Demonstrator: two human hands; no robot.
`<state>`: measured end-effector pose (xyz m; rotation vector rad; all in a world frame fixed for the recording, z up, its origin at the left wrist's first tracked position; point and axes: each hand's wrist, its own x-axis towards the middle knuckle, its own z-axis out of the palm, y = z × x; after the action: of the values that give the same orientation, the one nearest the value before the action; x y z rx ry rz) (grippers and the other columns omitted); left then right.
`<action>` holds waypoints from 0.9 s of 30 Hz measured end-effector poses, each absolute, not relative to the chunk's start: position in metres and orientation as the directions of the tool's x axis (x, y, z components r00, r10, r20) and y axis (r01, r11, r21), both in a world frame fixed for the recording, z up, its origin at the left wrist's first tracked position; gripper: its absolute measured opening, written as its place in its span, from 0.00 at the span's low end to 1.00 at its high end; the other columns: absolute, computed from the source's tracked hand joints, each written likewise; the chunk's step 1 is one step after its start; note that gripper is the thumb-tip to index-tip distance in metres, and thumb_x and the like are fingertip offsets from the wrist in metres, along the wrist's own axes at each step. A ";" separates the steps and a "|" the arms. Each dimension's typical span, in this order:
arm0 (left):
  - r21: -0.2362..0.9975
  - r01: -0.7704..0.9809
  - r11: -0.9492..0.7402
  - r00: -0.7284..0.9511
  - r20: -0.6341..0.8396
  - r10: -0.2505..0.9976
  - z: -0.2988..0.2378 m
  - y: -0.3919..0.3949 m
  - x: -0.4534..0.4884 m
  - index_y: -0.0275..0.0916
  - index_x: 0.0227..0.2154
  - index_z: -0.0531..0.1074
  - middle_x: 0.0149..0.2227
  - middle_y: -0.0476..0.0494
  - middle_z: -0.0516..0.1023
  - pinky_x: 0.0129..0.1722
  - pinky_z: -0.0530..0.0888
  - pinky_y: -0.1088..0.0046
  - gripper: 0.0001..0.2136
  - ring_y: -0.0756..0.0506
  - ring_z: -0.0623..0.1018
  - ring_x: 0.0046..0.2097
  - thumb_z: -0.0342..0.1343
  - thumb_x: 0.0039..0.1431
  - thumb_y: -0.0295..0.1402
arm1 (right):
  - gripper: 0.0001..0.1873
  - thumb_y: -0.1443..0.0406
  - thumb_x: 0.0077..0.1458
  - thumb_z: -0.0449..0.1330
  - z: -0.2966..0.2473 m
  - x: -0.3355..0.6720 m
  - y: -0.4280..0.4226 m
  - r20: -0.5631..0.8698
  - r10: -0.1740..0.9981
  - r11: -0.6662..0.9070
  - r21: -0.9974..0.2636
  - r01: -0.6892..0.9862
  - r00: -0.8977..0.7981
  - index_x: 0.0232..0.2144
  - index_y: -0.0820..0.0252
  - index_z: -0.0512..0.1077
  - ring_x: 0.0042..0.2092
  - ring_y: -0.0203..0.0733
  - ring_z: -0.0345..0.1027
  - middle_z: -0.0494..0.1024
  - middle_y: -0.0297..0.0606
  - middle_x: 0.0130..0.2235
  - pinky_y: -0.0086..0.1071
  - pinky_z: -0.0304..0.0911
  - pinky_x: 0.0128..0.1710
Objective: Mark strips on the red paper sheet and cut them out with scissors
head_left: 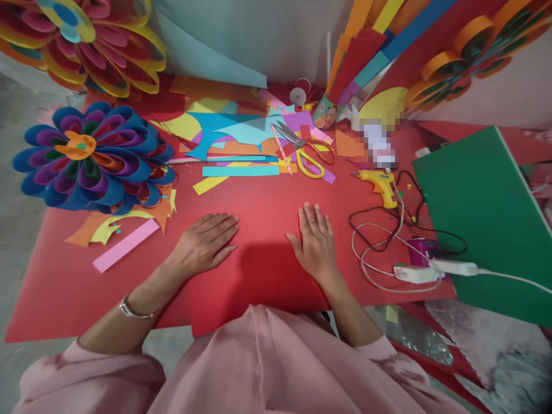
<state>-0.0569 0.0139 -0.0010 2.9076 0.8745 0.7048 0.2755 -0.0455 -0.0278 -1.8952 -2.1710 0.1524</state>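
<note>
My left hand (204, 241) lies flat, palm down, on a large red paper sheet (267, 207), fingers stretched toward the right. My right hand (315, 240) also rests flat on the red sheet, fingers straight and close together, pointing away from me. Neither hand holds anything. The bare red paper between them carries my shadow. A silver bangle (133, 311) sits on my left wrist.
Yellow-handled scissors (308, 152), a turquoise strip (240, 171), a pink strip (125, 245) and paper scraps lie beyond my hands. A yellow glue gun (380, 184) with tangled cords is at right, next to a green sheet (483, 218). A blue paper flower (92, 155) stands at left.
</note>
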 end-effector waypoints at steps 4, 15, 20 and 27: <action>0.159 0.518 -0.841 0.746 0.398 0.534 -0.002 0.014 -0.058 0.36 0.66 0.72 0.63 0.33 0.80 0.61 0.80 0.47 0.24 0.31 0.81 0.63 0.62 0.70 0.36 | 0.42 0.45 0.76 0.46 -0.030 0.276 -0.045 0.113 0.988 0.132 -0.238 0.962 -0.107 0.79 0.63 0.47 0.81 0.58 0.41 0.54 0.51 0.79 0.60 0.44 0.77; 0.214 0.520 -0.827 0.760 0.326 0.562 -0.008 0.015 -0.060 0.39 0.72 0.66 0.68 0.34 0.75 0.68 0.75 0.44 0.27 0.32 0.76 0.68 0.59 0.73 0.38 | 0.43 0.44 0.75 0.45 -0.026 0.273 -0.045 0.078 0.994 0.091 -0.200 0.976 -0.076 0.79 0.65 0.48 0.80 0.61 0.41 0.53 0.54 0.79 0.63 0.42 0.76; 0.230 0.525 -0.819 0.750 0.330 0.573 -0.008 0.015 -0.059 0.39 0.71 0.67 0.68 0.33 0.76 0.70 0.73 0.44 0.27 0.32 0.74 0.70 0.59 0.73 0.38 | 0.42 0.46 0.75 0.47 -0.023 0.276 -0.045 0.060 0.994 0.101 -0.182 0.978 -0.091 0.78 0.68 0.50 0.80 0.62 0.42 0.53 0.58 0.78 0.63 0.44 0.76; 0.263 0.507 -0.821 0.742 0.351 0.571 -0.011 0.013 -0.058 0.35 0.69 0.69 0.66 0.31 0.77 0.71 0.71 0.47 0.25 0.36 0.74 0.71 0.59 0.74 0.39 | 0.41 0.49 0.75 0.50 -0.008 0.270 -0.047 0.113 0.968 0.242 -0.172 0.955 -0.225 0.79 0.64 0.48 0.79 0.69 0.45 0.54 0.63 0.78 0.70 0.43 0.74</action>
<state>-0.0584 0.0134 -0.0105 2.7900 0.8688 0.6369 0.2701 -0.0469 -0.0078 -1.8187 -2.3143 0.0971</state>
